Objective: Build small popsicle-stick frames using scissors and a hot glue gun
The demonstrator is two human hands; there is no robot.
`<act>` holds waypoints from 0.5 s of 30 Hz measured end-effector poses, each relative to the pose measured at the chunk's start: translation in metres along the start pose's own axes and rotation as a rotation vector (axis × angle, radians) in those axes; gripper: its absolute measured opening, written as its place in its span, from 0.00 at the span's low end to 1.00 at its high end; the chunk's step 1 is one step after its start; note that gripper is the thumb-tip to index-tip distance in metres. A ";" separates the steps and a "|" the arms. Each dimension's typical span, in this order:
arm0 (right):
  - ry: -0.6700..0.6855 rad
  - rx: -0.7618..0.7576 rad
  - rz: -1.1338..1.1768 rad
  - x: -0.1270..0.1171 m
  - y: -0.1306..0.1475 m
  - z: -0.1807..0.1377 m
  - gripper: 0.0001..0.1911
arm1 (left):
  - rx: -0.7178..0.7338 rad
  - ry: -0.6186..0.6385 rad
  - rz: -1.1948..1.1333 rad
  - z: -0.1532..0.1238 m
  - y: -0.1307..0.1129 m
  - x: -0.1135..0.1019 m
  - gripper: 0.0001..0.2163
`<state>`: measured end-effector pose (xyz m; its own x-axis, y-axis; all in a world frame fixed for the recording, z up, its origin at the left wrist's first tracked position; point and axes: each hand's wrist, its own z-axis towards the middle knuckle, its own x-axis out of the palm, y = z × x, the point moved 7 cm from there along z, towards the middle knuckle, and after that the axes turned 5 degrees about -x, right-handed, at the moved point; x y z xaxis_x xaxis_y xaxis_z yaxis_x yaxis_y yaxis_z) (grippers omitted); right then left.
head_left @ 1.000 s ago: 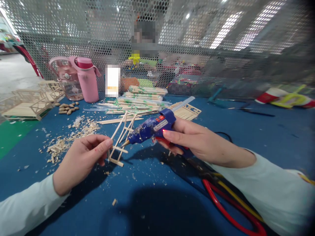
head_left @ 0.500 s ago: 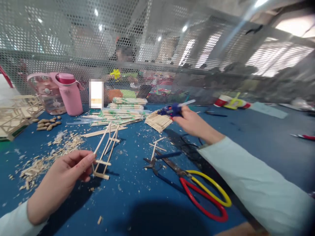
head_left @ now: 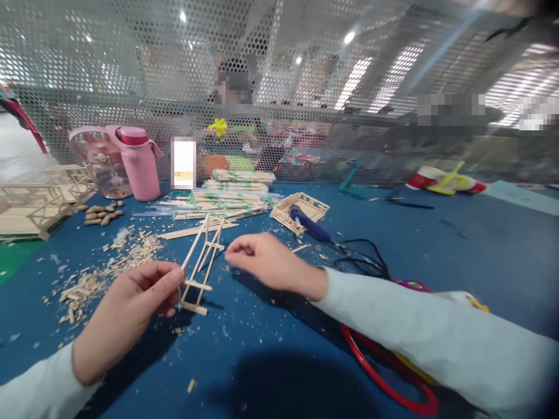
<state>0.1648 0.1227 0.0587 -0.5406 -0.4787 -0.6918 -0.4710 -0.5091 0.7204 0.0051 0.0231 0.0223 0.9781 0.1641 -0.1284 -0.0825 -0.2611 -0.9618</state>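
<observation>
My left hand (head_left: 135,302) pinches a small frame of thin wooden sticks (head_left: 204,285) near its lower left corner, tilted over the blue table. Close to the frame's right side is my right hand (head_left: 266,262), thumb and fingers drawn together. Its fingertips are beside the end of an upper cross stick; whether they grip anything is hard to see. Behind that hand, a blue glue gun (head_left: 312,224) lies with its front end on a shallow wooden stick structure (head_left: 279,210). Scissors with red (head_left: 388,381) and yellow handles are mostly covered by my right sleeve.
Wood scraps (head_left: 82,291) litter the left side near peanuts (head_left: 102,215). Packs of sticks (head_left: 236,189) lie at the back beside a pink bottle (head_left: 142,169). A larger stick model (head_left: 35,206) stands far left. A black cord (head_left: 371,250) trails right. A perforated screen (head_left: 314,128) rises behind.
My right hand has let go of the glue gun, which now rests on the wooden structure, and has come left to the stick frame. My left hand still holds the frame.
</observation>
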 end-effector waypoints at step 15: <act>-0.125 0.130 0.450 0.040 -0.023 0.038 0.11 | -0.022 0.061 0.021 0.011 -0.013 0.006 0.17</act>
<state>0.1273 0.1428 0.0160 -0.7867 -0.5369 -0.3046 -0.2503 -0.1735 0.9525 0.0103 0.0386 0.0316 0.9860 0.1007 -0.1331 -0.0996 -0.2847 -0.9534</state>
